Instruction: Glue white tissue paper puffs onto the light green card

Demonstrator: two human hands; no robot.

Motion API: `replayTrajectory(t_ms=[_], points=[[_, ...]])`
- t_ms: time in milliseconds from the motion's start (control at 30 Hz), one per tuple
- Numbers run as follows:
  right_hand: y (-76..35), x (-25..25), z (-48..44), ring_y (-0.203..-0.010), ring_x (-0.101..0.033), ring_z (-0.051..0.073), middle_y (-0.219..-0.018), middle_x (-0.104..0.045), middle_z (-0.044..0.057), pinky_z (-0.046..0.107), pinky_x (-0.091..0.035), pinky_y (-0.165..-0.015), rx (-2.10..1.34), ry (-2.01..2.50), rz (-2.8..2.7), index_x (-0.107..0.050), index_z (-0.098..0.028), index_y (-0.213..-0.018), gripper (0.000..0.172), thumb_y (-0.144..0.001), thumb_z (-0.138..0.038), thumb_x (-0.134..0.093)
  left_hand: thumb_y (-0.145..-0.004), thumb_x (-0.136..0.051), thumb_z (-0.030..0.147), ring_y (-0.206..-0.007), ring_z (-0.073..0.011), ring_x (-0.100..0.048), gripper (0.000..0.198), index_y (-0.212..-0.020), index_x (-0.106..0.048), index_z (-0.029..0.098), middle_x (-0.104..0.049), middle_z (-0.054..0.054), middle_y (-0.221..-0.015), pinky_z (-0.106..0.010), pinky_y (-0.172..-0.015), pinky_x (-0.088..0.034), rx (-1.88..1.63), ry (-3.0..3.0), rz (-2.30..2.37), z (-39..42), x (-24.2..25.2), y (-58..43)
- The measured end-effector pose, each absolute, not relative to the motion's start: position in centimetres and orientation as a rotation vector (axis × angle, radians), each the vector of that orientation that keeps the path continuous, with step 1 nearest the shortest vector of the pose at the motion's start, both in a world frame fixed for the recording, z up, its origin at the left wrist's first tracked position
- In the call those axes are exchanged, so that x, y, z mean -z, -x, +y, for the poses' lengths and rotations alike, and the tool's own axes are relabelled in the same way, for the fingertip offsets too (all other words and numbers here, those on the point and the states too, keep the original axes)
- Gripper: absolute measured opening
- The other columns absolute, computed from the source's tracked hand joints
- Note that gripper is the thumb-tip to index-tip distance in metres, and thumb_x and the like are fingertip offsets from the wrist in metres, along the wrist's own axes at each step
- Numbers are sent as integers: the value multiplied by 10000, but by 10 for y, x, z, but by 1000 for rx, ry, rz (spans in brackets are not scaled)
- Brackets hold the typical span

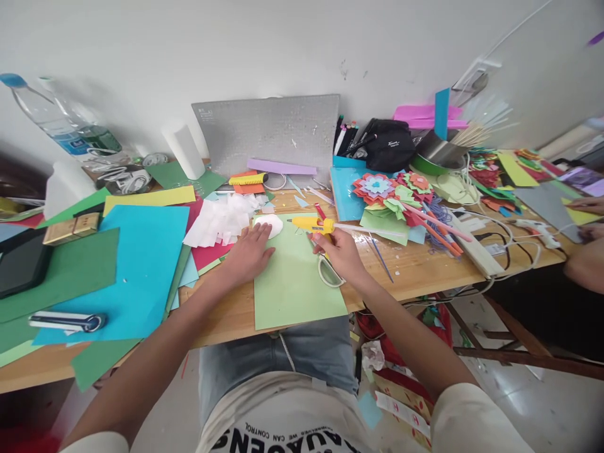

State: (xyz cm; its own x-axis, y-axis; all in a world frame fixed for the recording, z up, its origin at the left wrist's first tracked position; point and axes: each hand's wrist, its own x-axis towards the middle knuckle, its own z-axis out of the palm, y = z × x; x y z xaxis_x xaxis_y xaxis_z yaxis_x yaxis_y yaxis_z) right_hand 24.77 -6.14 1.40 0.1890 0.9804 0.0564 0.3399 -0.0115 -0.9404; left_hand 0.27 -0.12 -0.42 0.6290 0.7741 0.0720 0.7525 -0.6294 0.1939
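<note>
In the middle of the desk, my right hand [342,251] is closed around a yellow hot glue gun [306,223]. A clear glue stick [370,229] sticks out of its back, and its nozzle points left. My left hand [252,251] lies flat with fingers stretched, touching a white rounded piece of paper [268,225] at the top edge of a light green sheet [292,289]. Beside that hand is a pile of white paper pieces [226,217]. Scissors [330,272] lie below my right hand, partly hidden by it.
A grey cutting mat [268,135] leans on the wall, with a yellow utility knife [248,179] before it. Paper flowers [374,187] lie at right, near a power strip [476,245] with cables. At left are coloured sheets [141,251] and a stapler [68,321]. Another person's hand [587,206] is at far right.
</note>
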Motion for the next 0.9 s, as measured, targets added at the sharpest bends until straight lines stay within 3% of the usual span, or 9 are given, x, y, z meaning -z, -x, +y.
replayTrajectory(t_ms=[133, 300, 533, 900], points=[[-267, -20, -61, -616, -634, 175, -735, -699, 45, 297, -484, -633, -783, 1515, -1298, -679, -170, -928, 392, -872, -551, -610, -1006, -326, 360, -1512, -326, -201, 573, -1490, -373, 57, -279, -198, -1604, -534, -1224, -197, -287, -2799, 1258, -5, 4, 1], [-322, -13, -81, -563, -561, 157, -608, -646, 26, 294, -433, -620, -430, 1680, -1315, -643, -163, -765, 373, -872, -519, -611, -999, -358, 406, -1499, -354, -231, 646, -1503, -337, 3, -304, -224, -1587, -534, -1229, -185, -152, -2839, 1261, -13, 13, -4], [-378, 17, -111, -605, -555, 178, -653, -661, 54, 296, -409, -599, -277, 1842, -1443, -663, -159, -748, 413, -862, -547, -577, -1007, -343, 386, -1499, -340, -237, 636, -1508, -330, -5, -277, -222, -1599, -491, -1227, -207, -123, -2869, 1296, -10, 7, -5], [-367, 23, -117, -660, -533, 188, -752, -677, 65, 316, -396, -661, -168, 1982, -1353, -684, -149, -835, 431, -876, -553, -539, -1000, -335, 407, -1494, -359, -242, 658, -1508, -340, -10, -278, -226, -1597, -504, -1225, -199, -133, -2870, 1340, -8, 16, -9]])
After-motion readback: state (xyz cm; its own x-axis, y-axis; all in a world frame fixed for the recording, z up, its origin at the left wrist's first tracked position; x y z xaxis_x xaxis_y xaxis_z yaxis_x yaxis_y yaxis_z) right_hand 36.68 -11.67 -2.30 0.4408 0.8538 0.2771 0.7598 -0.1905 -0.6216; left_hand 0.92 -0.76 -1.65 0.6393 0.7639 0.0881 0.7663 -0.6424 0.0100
